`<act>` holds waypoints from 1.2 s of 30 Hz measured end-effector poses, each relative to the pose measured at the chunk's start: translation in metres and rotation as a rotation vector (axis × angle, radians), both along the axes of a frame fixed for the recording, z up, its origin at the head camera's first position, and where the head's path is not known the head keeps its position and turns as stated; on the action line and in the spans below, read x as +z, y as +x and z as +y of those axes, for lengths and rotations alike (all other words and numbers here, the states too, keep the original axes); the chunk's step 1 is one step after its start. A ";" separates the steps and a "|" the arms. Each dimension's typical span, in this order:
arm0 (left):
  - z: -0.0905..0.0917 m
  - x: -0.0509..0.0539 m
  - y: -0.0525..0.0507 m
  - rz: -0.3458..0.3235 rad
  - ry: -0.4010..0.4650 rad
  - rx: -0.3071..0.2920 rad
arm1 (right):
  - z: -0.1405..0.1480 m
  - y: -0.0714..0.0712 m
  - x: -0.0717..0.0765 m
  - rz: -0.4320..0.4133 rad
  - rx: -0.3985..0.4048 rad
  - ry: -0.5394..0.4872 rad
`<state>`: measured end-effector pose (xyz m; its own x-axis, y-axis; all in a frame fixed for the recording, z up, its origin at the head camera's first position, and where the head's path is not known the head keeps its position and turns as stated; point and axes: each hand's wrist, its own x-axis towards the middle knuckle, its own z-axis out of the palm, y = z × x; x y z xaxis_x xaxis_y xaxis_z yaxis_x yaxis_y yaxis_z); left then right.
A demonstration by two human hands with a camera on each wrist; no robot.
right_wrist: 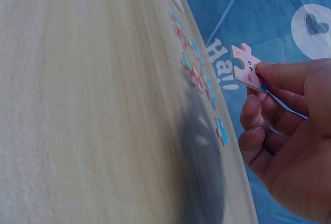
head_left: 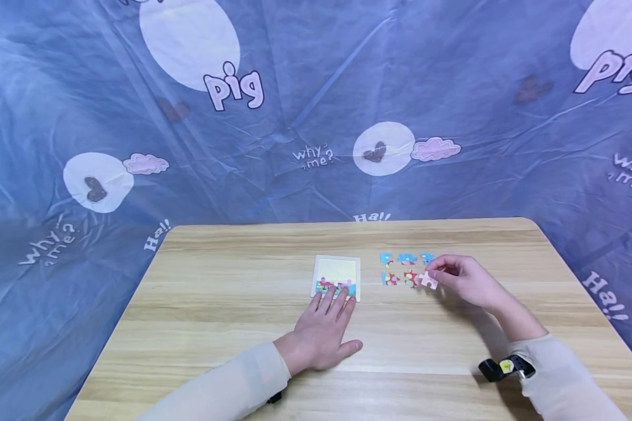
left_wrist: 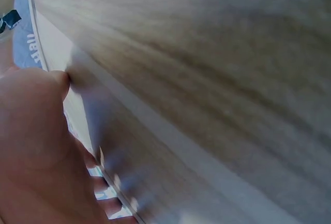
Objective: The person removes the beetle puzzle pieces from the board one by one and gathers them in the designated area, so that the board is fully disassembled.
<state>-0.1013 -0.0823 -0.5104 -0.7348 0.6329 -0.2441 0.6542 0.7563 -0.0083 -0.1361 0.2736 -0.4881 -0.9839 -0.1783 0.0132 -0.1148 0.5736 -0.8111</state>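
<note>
Between thumb and fingers my right hand (head_left: 464, 280) pinches a pink puzzle piece (right_wrist: 247, 69) with a small face printed on it, lifted above the table. My left hand (head_left: 323, 333) lies spread flat, its fingertips on the lower edge of a square puzzle tray (head_left: 337, 258). Along the bottom of the tray runs a row of colourful fitted pieces (head_left: 351, 289), partly hidden by those fingers; above it the pale tray floor shows. Loose blue and red puzzle pieces (head_left: 390, 279) lie in two rows between the tray and my right hand.
The wooden table (head_left: 216, 327) has a blue printed cloth (head_left: 295, 117) hanging behind and beside it. A black wrist strap (head_left: 505, 368) is on the right sleeve.
</note>
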 end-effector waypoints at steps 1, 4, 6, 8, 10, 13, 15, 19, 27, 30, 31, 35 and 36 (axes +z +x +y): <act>0.000 0.000 0.000 0.006 -0.004 -0.002 | 0.001 0.000 -0.001 -0.008 -0.002 0.006; 0.000 0.000 -0.001 0.013 -0.015 -0.004 | 0.003 -0.002 -0.003 -0.029 -0.012 0.015; 0.001 0.001 -0.001 0.010 -0.015 -0.006 | 0.005 -0.003 -0.005 -0.039 -0.017 0.015; 0.002 0.001 -0.003 0.004 -0.012 -0.008 | 0.006 -0.004 -0.006 -0.046 -0.024 0.016; 0.002 0.002 -0.004 -0.006 -0.008 -0.008 | 0.008 -0.004 -0.007 -0.052 -0.031 0.023; 0.003 0.003 -0.004 -0.015 -0.015 -0.002 | 0.009 -0.005 -0.009 -0.047 -0.036 0.047; 0.004 0.004 -0.004 -0.018 -0.017 0.004 | 0.010 -0.007 -0.011 -0.040 -0.035 0.065; 0.006 0.006 -0.004 -0.028 -0.016 0.015 | 0.010 -0.010 -0.014 -0.021 -0.019 0.115; 0.009 0.003 -0.002 -0.003 -0.032 0.019 | 0.012 -0.018 -0.020 0.016 0.022 0.209; 0.009 0.002 -0.002 0.004 -0.028 0.019 | 0.011 -0.019 -0.021 0.028 0.025 0.237; 0.009 0.002 -0.003 0.004 -0.027 0.018 | 0.011 -0.019 -0.021 0.032 0.023 0.244; 0.009 0.002 -0.003 0.002 -0.029 0.022 | 0.008 -0.018 -0.023 0.062 0.021 0.275; 0.009 0.002 -0.003 -0.001 -0.029 0.023 | 0.007 -0.018 -0.023 0.073 0.019 0.281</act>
